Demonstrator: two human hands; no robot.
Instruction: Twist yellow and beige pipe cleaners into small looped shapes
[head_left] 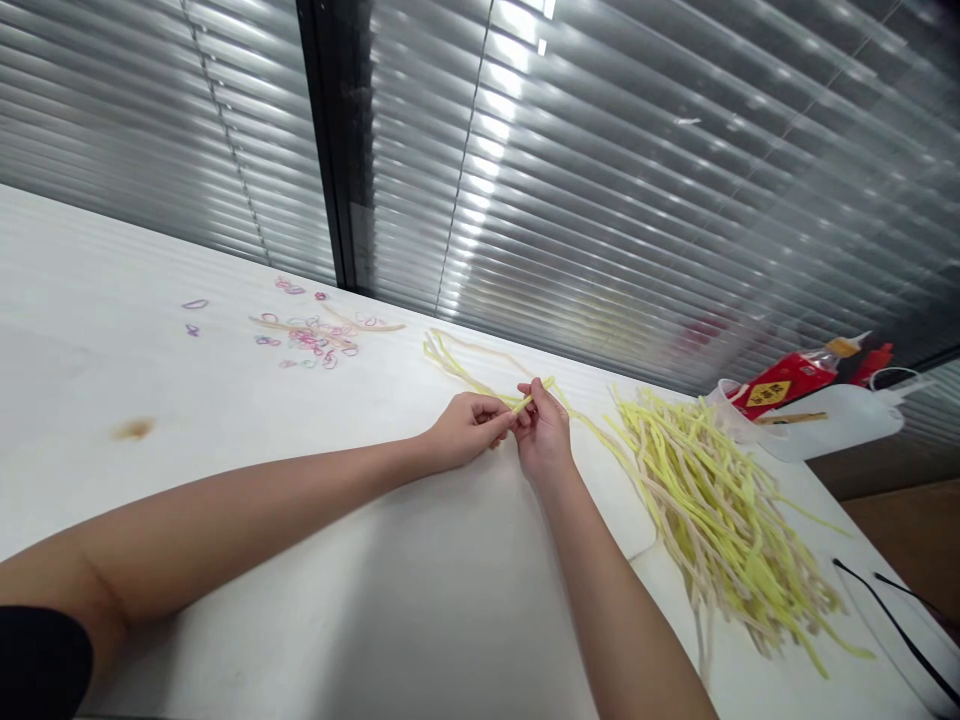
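My left hand [466, 432] and my right hand [546, 436] meet over the white table, both closed. Between their fingertips is a yellow pipe cleaner [523, 404], pinched from each side. Its tip shows just above my right fingers; the rest is partly hidden by the hands. More yellow pipe cleaners [454, 362] lie just beyond my left hand, with a thin beige one [487, 343] curving behind them. To the right of my right hand, a large loose heap of yellow and beige pipe cleaners [720, 510] spreads across the table.
Small coloured rubber bands [311, 338] lie scattered at the back left. At the right edge, a red bottle [787, 380] leans in a clear plastic cup [731, 420] beside a white squeeze bottle [840, 425]. Glasses [896, 625] rest front right. Blinds [600, 180] border the table's far side.
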